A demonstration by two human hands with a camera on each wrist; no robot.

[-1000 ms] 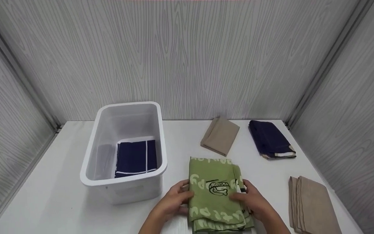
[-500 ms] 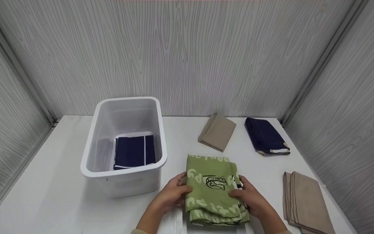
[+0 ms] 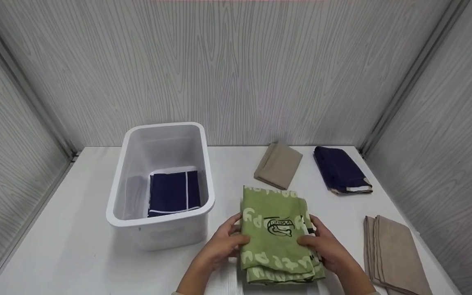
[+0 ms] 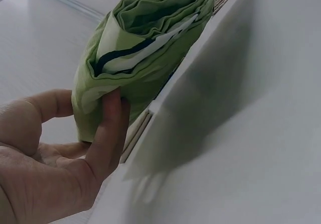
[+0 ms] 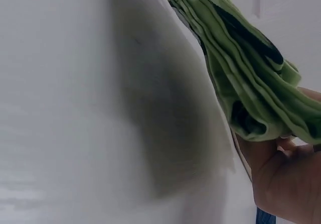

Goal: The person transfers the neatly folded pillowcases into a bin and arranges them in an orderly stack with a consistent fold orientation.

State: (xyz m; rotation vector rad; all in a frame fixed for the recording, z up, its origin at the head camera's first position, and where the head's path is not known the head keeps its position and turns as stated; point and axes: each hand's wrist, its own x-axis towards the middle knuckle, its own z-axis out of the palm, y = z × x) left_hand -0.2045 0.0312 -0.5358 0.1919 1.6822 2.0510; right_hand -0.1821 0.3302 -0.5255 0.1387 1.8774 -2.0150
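Both hands hold a folded green cloth [image 3: 275, 229] printed with pale lettering and a black bone drawing. My left hand [image 3: 221, 245] grips its left side, thumb on top and fingers beneath. On the opposite side my right hand [image 3: 329, 248] holds it the same way. In the left wrist view the layered folds of the green cloth [image 4: 135, 48] show above the fingers, with a shadow cast on the white surface below. The right wrist view has the cloth's stacked edges [image 5: 241, 73] hanging over its own shadow, clear of the tabletop.
Left of the cloth stands a white plastic bin [image 3: 166, 229] with a folded navy cloth [image 3: 170, 192] inside. Behind lie a folded beige cloth [image 3: 279, 166] and another navy cloth [image 3: 340, 170]. A larger beige cloth [image 3: 398, 252] lies at right. Grey wood-grain panels [image 3: 219, 73] enclose the table.
Held by both hands throughout, the green cloth has shifted slightly away from me, toward the back of the table. The head view has moved a little; the other cloths and the bin stay put.
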